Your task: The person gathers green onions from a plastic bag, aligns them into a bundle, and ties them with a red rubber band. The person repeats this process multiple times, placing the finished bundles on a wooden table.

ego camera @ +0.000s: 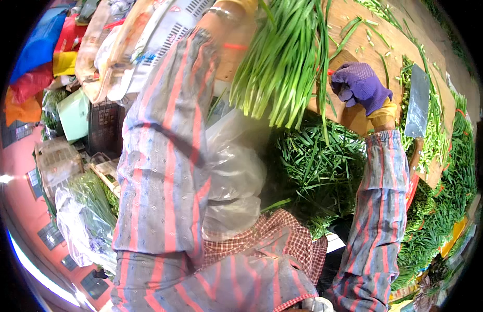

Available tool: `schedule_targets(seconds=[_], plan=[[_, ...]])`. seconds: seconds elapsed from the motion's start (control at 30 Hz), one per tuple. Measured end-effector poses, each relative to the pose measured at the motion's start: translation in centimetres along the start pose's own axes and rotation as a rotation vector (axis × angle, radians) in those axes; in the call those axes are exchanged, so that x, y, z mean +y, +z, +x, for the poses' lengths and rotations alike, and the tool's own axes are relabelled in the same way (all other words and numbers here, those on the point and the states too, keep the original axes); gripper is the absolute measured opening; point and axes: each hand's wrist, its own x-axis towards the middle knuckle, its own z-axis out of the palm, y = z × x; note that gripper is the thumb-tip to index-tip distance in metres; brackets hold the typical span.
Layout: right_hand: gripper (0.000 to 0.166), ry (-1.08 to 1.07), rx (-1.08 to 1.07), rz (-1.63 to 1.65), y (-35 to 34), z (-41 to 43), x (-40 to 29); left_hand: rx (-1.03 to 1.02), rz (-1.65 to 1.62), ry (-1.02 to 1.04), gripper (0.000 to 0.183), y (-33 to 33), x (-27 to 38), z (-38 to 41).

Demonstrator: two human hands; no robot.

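A large bunch of garlic chives [278, 66] lies over the edge of a wooden board [393, 27], pale stem ends towards me. My left hand [243, 5], in a yellow glove, is at the top edge left of the bunch. Its fingers are cut off, so its grip is hidden. To the right of the bunch, my right hand [356, 82] has its fingers curled in a purple glove over a yellow one. A thin red tie [330, 72] shows at those fingers. Another red piece [235, 46] shows on the bunch's other side.
A cleaver [417, 101] with a wooden handle rests on chopped stems at the board's right. Below the board are cut green leaves [323, 163] and a clear plastic bag [235, 183]. Tied green bunches [456, 187] line the right. A dark crate [105, 124] stands left.
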Motion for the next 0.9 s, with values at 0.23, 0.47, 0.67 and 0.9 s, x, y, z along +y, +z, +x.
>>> schedule_targets(seconds=[0.23,0.47,0.67,0.9], plan=[[0.025,0.667,0.242,0.803,0.3,-0.2,-1.2,0.117,-0.507,0.078,0.023,-8.9,-4.0,-14.3],[0.032,0.493,0.804,0.378,3.5,-5.3,-11.3,0.327,-0.605,-0.777,0.029,-12.5,-16.0,-36.2],[0.025,0.191,0.125,0.403,10.5,-1.4,-23.7,0.55,0.221,-0.623,0.058,-12.4,-23.5,-36.5],[0.023,0.138,-0.107,0.4,17.1,3.9,-26.1,0.142,0.519,-0.728,0.101,-14.6,-24.1,-28.4]])
